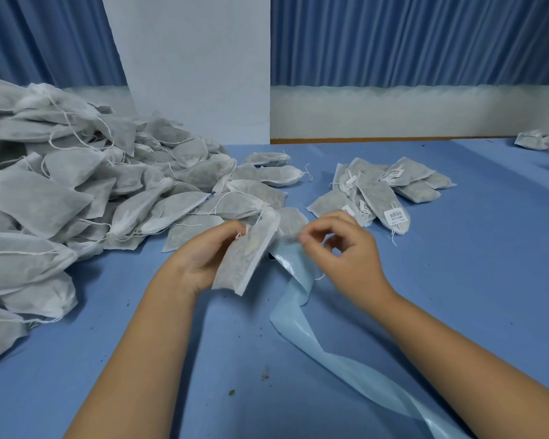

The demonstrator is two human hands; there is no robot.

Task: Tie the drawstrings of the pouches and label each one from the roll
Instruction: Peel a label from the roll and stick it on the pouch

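Between the two hands, raised just above the blue table, a filled non-woven pouch stands on a slant, its gathered mouth uppermost and its sealed bottom edge nearest the person. It looks light and soft: thin fabric over loose, crumbly contents, so it should bend and crush easily and is best held by the flat body while the neck is worked. The left hand does that, palm up, fingers curled behind the pouch and thumb near its top edge. The right hand hovers at the neck, wrist cocked, thumb and forefinger pinched together on what is probably the thin drawstring, though blur there hides the contact. Under the right hand a glossy pale-blue liner strip trails back toward the person. Left of the left hand rises a heap of unlabelled pouches; beyond the right hand lies a smaller pile of labelled pouches.
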